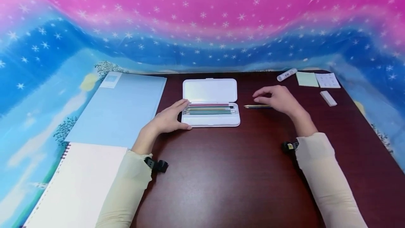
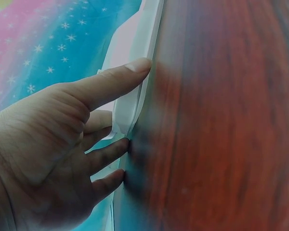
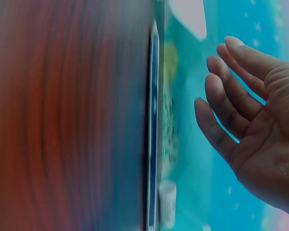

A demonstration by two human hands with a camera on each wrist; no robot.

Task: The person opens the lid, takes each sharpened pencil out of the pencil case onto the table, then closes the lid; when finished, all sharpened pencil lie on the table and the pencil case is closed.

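A dark red-brown table (image 1: 240, 185) fills the lower part of the head view, backed and flanked by a draped cloth (image 1: 202, 20) printed in pink and blue with white stars. At the table's left edge lies a pale blue folder (image 1: 123, 108), and nearer the person a spiral-bound pad (image 1: 79, 185) showing a blank white page. At the middle of the table sits a white pencil case (image 1: 210, 122), lid swung open toward the far side, with several pencils (image 1: 210, 109) laid side by side in its tray. The person's left hand (image 1: 169, 119) rests against the case's left end, fingers straight along the rim and thumb at the front corner (the left wrist view shows the fingertips touching the white edge, not curled round it). The right hand (image 1: 278, 99) hovers to the right of the case, fingers loosely spread and holding nothing; the right wrist view confirms an empty, relaxed palm. Just under its fingertips a single pencil (image 1: 256, 106) lies flat on the table, pointing toward the case and a little apart from it; whether the fingers touch it cannot be told. Both forearms wear cream sleeves (image 1: 326, 182). At the far right corner lie a light green note pad (image 1: 307, 79), a white printed card (image 1: 327, 80), a white glue stick (image 1: 287, 74) lying on its side, and a white eraser (image 1: 328, 98).
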